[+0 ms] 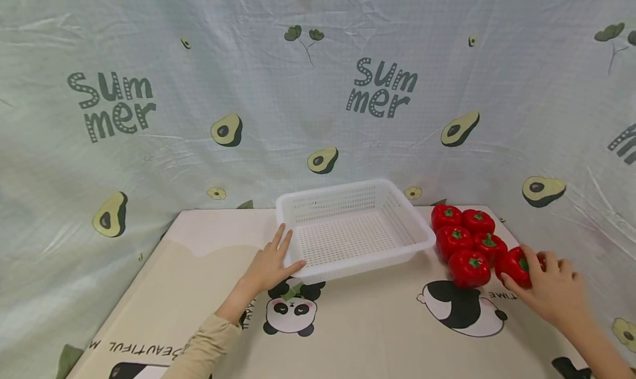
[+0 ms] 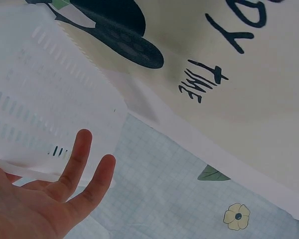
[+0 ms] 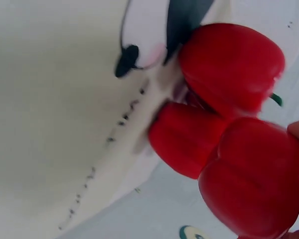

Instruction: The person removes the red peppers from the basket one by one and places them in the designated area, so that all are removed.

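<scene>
A white plastic basket with slotted walls stands at the table's far side. My left hand lies with fingers spread on its left rim, and the left wrist view shows those fingers fairly straight against the basket wall. On the right, my right hand grips a red bell pepper, thumb on the near side and fingers over the top. In the right wrist view this bell pepper overlaps its neighbours, and most of the hand is out of frame.
Several more red bell peppers cluster right of the basket, close to its corner. The table wears a printed cover with panda drawings. A pale avocado-print curtain hangs behind it and along the sides.
</scene>
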{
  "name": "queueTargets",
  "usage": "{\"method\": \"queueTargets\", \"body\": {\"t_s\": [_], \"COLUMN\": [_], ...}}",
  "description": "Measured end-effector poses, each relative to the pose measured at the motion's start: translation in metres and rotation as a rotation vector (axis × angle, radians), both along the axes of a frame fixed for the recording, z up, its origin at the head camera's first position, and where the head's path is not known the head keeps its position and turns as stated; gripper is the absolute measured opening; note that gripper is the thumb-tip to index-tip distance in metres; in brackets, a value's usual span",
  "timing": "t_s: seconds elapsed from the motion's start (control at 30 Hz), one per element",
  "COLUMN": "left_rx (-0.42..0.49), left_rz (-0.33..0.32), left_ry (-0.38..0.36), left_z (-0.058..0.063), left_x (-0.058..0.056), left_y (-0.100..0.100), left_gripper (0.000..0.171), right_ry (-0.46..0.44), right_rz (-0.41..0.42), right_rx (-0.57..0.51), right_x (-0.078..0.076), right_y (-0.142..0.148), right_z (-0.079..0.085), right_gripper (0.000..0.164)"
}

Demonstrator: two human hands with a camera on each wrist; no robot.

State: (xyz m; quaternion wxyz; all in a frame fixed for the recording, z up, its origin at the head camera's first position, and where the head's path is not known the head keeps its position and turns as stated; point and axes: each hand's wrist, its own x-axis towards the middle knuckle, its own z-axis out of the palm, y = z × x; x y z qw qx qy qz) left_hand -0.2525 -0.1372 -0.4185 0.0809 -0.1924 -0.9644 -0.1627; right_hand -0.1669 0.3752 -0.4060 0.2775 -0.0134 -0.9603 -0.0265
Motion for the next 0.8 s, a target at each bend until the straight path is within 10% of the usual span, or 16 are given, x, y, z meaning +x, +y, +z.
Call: {"method": "queueTargets", "body": {"t_s": [0.37, 0.8], "left_rx": [-0.008, -0.008], "left_rz": [0.005, 0.004], "left_ry": [0.011, 0.008], "left_z": [0.000, 0.001], "left_x": [0.000, 0.000], "left_y": [0.000, 0.001], "left_gripper": [0.081, 0.081], "right_ry": [0.226, 0.041], "right_rz": [0.019, -0.033], "right_rx": [0.069, 0.053], "right_x": [-0.022, -0.027], "right_y": [0.009, 0.012], "right_z": [-0.040, -0.051], "right_gripper": [0.099, 0.082]}}
